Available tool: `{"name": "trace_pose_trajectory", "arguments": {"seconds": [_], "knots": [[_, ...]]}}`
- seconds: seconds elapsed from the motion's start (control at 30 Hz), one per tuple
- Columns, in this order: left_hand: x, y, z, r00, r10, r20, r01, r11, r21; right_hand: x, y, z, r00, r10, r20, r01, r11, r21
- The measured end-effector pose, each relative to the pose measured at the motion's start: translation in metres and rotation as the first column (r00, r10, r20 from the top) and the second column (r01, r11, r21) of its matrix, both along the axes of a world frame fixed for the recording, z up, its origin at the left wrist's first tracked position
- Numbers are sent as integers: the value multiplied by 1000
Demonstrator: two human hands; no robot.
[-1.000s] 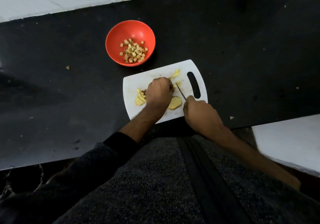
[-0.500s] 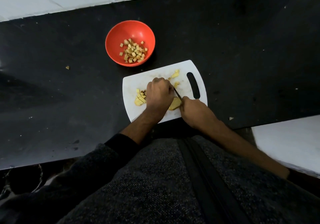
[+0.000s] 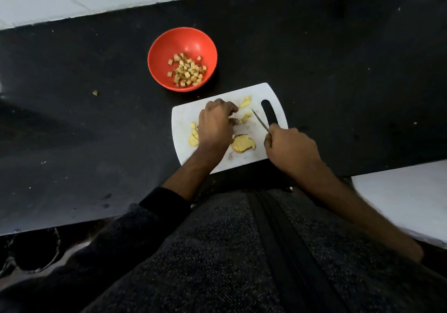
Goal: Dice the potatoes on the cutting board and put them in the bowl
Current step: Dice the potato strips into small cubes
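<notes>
Mid-dicing: right hand (image 3: 291,149) grips knife (image 3: 259,119), blade lifted; left hand (image 3: 214,126) pinches small potato pieces (image 3: 244,119) on cutting board (image 3: 187,114). Scored slab (image 3: 242,143) awaits crosscuts. Some dice in red bowl (image 3: 157,58) already.

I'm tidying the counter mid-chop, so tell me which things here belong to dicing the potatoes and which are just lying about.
Part of the job: cutting board, potato slice, potato pieces, knife gripped by right hand, left hand, red bowl of diced potato.

Lying about: stray scrap on black counter.
</notes>
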State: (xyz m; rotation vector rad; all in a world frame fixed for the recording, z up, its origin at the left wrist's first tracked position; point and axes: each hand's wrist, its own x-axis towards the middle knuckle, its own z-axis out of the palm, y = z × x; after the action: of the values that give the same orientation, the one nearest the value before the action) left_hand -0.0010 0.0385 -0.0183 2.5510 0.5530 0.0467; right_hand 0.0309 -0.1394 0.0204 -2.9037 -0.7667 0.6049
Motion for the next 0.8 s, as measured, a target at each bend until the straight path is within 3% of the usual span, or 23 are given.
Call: {"name": "trace_pose_trajectory", "arguments": {"seconds": [0.1,0.33,0.63,0.8], "knots": [[0,8,0,999,35,19,-36,999,25,11,1,-14,998,57,13,-56,998,-33],[0,22,2,991,43,-129,-42,999,9,7,-16,-15,964,246,97,-236,966,-106],[10,19,9,964,15,-266,9,996,85,17,4,-15,975,146,170,-144,989,-25],[11,14,7,964,0,-267,27,995,99,15,12,-16,963,256,86,-253,966,-44]]}}
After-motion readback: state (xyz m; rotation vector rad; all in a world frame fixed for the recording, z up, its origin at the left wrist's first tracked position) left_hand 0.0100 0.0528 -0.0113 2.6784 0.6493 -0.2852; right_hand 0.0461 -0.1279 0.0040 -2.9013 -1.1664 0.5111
